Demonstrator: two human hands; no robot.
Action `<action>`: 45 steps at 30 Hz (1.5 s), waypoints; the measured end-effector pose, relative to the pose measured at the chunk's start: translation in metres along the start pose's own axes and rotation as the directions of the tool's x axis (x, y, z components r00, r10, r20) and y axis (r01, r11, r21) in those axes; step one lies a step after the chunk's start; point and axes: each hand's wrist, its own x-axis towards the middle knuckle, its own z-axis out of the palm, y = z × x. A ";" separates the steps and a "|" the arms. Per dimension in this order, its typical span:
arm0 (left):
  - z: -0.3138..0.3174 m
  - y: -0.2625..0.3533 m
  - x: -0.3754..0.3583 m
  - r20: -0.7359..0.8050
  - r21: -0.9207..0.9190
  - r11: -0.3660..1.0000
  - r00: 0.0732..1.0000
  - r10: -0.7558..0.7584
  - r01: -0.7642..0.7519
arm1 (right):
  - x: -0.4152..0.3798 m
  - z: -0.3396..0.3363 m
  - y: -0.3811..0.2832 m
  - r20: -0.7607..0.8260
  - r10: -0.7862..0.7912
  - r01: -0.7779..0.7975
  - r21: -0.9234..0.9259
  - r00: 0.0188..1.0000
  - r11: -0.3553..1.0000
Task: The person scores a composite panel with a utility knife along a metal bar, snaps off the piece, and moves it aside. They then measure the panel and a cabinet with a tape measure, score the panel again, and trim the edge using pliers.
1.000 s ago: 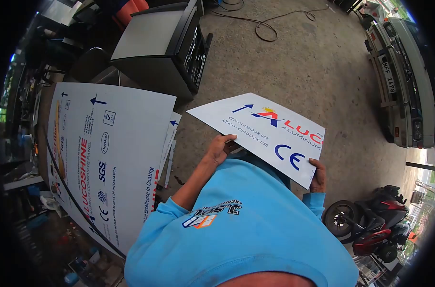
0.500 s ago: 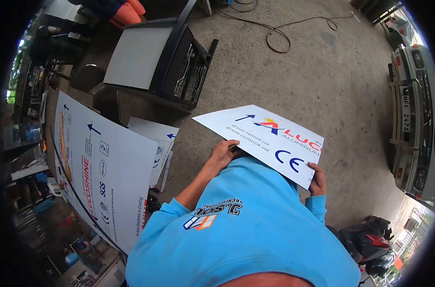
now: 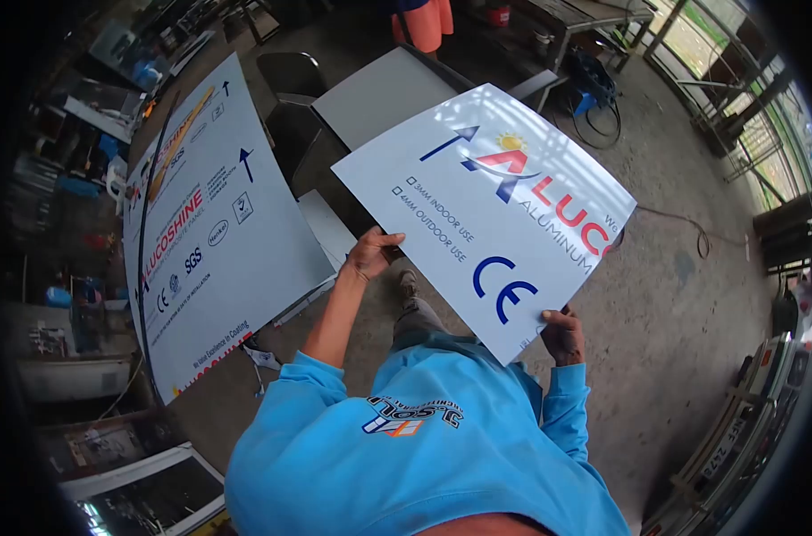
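Observation:
A white printed panel (image 3: 486, 214) with an arrow, red and blue lettering and a CE mark is held up in front of my body. My left hand (image 3: 373, 253) grips its lower left edge, thumb on the printed face and the other fingers mostly hidden behind. At the lower right edge, my right hand (image 3: 562, 335) is closed on the same panel. Left of my left hand lies a larger white printed panel (image 3: 214, 223), with a dark strip running along its far side. Part of a smaller white panel (image 3: 326, 225) shows beneath it.
A pale-topped cabinet (image 3: 370, 98) and a dark chair (image 3: 292, 76) stand ahead, near a person's orange shorts (image 3: 426, 25). A workbench (image 3: 594, 16) is at the back. A cable (image 3: 692, 228) lies on the concrete floor (image 3: 643, 357). At the lower right is a vehicle (image 3: 736, 438).
The held panel has been lifted nearer the camera and appears larger, with both hands still on it. The view has turned right, bringing the workbench and a fenced opening into sight.

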 end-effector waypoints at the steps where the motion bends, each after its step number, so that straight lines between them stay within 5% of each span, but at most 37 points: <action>1: -0.022 0.015 0.009 0.003 0.028 0.999 0.999 0.037 -0.037 | 0.022 0.014 0.002 0.041 0.038 -0.039 0.004 0.998 0.999; 11: -0.204 0.161 0.111 -0.094 -0.041 0.990 0.987 0.133 -0.138 | 0.240 0.164 0.073 0.089 0.176 -0.172 -0.048 0.980 0.984; 17: -0.298 0.186 0.165 -0.203 0.054 0.998 0.979 0.026 -0.015 | 0.315 0.188 0.154 -0.046 0.219 -0.220 -0.015 0.975 0.975; 19: -0.326 0.175 0.189 -0.287 0.082 0.984 0.949 -0.132 0.161 | 0.330 0.175 0.171 -0.210 0.206 -0.239 -0.148 0.956 0.960; 20: -0.345 0.165 0.206 -0.470 0.129 0.963 0.870 -0.151 0.237 | 0.332 0.175 0.170 -0.221 0.211 -0.249 -0.158 0.952 0.956; 21: -0.339 0.180 0.213 -0.470 0.115 0.965 0.868 -0.158 0.238 | 0.333 0.178 0.166 -0.305 0.209 -0.283 -0.224 0.929 0.933; 23: -0.333 0.209 0.226 -0.783 0.265 0.964 0.580 0.226 -0.018 | 0.336 0.184 0.157 -0.395 0.196 -0.324 -0.288 0.898 0.901; 25: -0.376 0.225 0.256 -0.593 0.744 0.665 0.521 0.614 0.063 | 0.336 0.194 0.147 -0.419 0.254 -0.444 -0.457 0.872 0.771; 27: -0.400 0.245 0.272 -0.491 0.841 0.511 0.646 0.585 0.177 | 0.338 0.199 0.149 -0.458 0.221 -0.463 -0.527 0.861 0.713; 28: -0.406 0.253 0.286 -0.493 0.838 0.518 0.649 0.580 0.173 | 0.344 0.201 0.150 -0.470 0.152 -0.425 -0.555 0.870 0.715; 30: -0.415 0.259 0.299 -0.369 0.929 0.260 0.641 0.673 0.262 | 0.345 0.207 0.156 -0.493 0.089 -0.404 -0.581 0.865 0.707; 31: -0.419 0.266 0.298 -0.378 0.926 0.269 0.645 0.665 0.265 | 0.343 0.213 0.160 -0.525 0.028 -0.398 -0.607 0.851 0.688; 33: -0.407 0.300 0.295 -0.529 0.795 0.523 0.772 0.352 0.307 | 0.348 0.223 0.157 -0.553 -0.036 -0.394 -0.636 0.833 0.664; 35: -0.412 0.297 0.301 -0.482 0.822 0.521 0.768 0.422 0.229 | 0.349 0.225 0.151 -0.574 -0.088 -0.430 -0.698 0.814 0.572; 38: -0.416 0.306 0.302 -0.463 0.819 0.504 0.834 0.301 0.273 | 0.352 0.214 0.154 -0.579 -0.085 -0.409 -0.665 0.811 0.626; 40: -0.424 0.305 0.315 -0.405 0.914 0.292 0.606 0.685 0.280 | 0.353 0.210 0.153 -0.581 -0.065 -0.426 -0.664 0.811 0.615; 41: -0.421 0.305 0.311 -0.409 0.913 0.296 0.611 0.678 0.282 | 0.352 0.212 0.152 -0.582 -0.043 -0.440 -0.660 0.812 0.610; 43: -0.410 0.315 0.312 -0.275 0.961 0.144 0.856 0.438 0.235 | 0.356 0.216 0.147 -0.594 -0.055 -0.461 -0.676 0.803 0.575; 45: -0.437 0.307 0.332 -0.150 0.985 -0.008 0.886 0.438 0.170 | 0.354 0.218 0.146 -0.589 -0.101 -0.455 -0.711 0.801 0.537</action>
